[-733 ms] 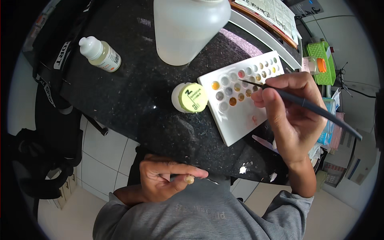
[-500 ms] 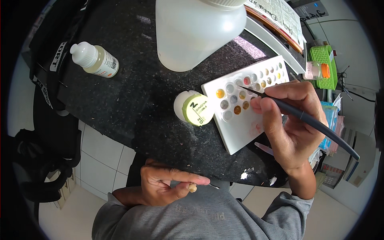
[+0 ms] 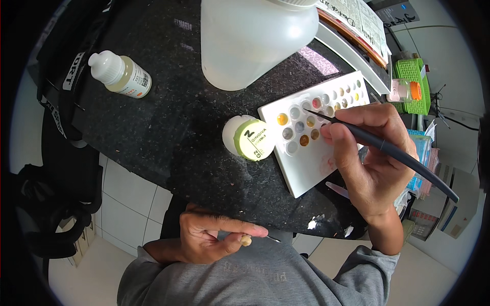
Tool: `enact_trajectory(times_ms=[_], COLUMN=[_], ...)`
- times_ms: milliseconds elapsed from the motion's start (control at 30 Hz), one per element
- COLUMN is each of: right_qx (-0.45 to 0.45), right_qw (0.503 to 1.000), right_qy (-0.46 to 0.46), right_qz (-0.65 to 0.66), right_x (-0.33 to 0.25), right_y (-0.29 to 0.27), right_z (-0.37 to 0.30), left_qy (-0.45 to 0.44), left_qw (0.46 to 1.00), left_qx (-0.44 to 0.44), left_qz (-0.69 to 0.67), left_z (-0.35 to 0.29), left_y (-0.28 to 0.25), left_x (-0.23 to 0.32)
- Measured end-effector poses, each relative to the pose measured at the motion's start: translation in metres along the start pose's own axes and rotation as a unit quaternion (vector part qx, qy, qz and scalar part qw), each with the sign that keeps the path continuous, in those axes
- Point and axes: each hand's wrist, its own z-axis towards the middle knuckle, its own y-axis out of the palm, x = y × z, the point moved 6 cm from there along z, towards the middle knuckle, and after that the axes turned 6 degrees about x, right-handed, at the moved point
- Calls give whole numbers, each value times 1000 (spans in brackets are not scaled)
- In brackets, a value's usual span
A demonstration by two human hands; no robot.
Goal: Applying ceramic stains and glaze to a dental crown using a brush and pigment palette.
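Your bottle (image 3: 126,76) sits near the counter's (image 3: 168,132) left edge, with broad open stone rightward. Just off the near edge, your left hand (image 3: 209,235), turned sideways, pinches a thin metal tool (image 3: 274,238), a small cream piece (image 3: 246,239) at the thumb tip. Past the jar (image 3: 253,140), the palette (image 3: 306,171) lies toward the near right corner; your right hand's (image 3: 377,173) fingers pinch the brush (image 3: 403,157), its tip at the wells (image 3: 294,112).

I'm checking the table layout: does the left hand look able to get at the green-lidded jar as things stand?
Probably yes: nothing seems to stand between the left hand and the green-lidded jar, though the small tan piece it holds may hinder gripping.
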Motion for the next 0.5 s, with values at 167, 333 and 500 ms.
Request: enact_trajectory(times_ms=[167, 333, 500], right_qx=[-6, -13, 12], right_qw=[1000, 1000, 1000], right_qy=[-14, 7, -1], right_qz=[-9, -14, -5], right_x=[-2, -2, 1], right_y=[-2, 0, -1], right_z=[1, 2, 3], left_qy=[11, 0, 8], left_qw=[1000, 1000, 1000], left_qx=[9, 1, 1], left_qz=[-13, 0, 2], left_z=[0, -1, 1], left_y=[0, -1, 0], left_x=[-1, 0, -3])
